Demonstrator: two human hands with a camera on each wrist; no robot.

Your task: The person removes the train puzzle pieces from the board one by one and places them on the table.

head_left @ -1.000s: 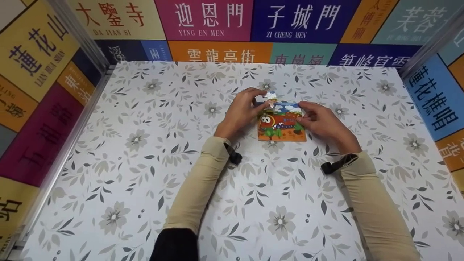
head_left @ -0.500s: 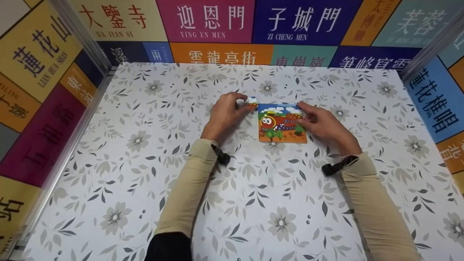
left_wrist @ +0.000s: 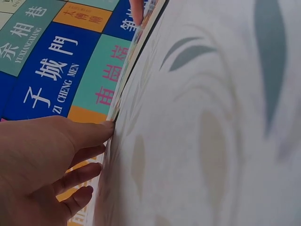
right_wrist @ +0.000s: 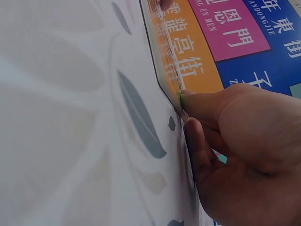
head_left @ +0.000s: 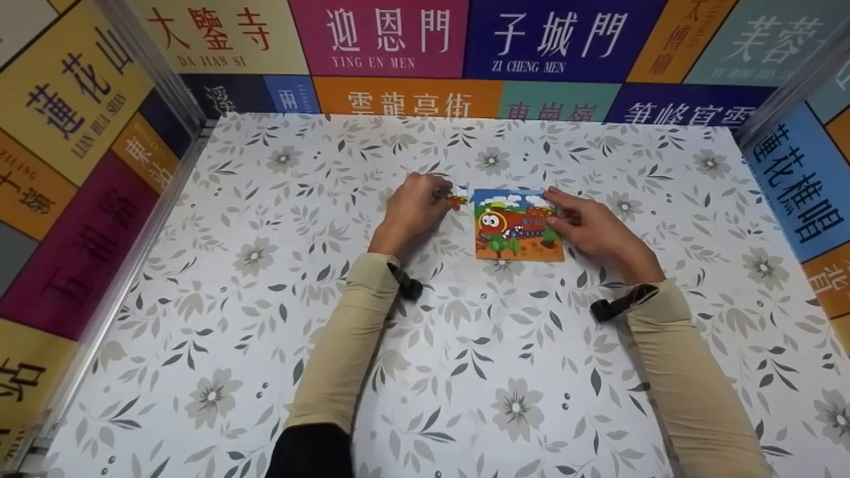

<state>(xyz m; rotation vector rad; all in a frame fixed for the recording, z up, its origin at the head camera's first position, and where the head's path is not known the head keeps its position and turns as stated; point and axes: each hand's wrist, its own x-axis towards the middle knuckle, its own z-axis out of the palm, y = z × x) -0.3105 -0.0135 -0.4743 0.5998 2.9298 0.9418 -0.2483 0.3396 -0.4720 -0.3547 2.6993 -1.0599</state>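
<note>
A small square picture puzzle of a red cartoon train with big eyes lies flat on the flowered tabletop. Just left of its upper left corner, my left hand pinches a small puzzle piece coloured white, blue and red, with a gap between piece and picture. Most of that piece's left side is hidden by the fingers. My right hand grips the puzzle's right edge near the upper corner. In the right wrist view, the thumb and fingers of the right hand meet at the puzzle's thin edge.
The table wears a white cover printed with grey leaves and flowers. Panels with large coloured lettering, such as the back panel, stand along its far side and both flanks. Each wrist carries a black strap with a small camera.
My left hand has carried the puzzle piece from above the picture's upper left part out to the left, then slightly lower beside it. The right hand stays at the puzzle's right edge.
</note>
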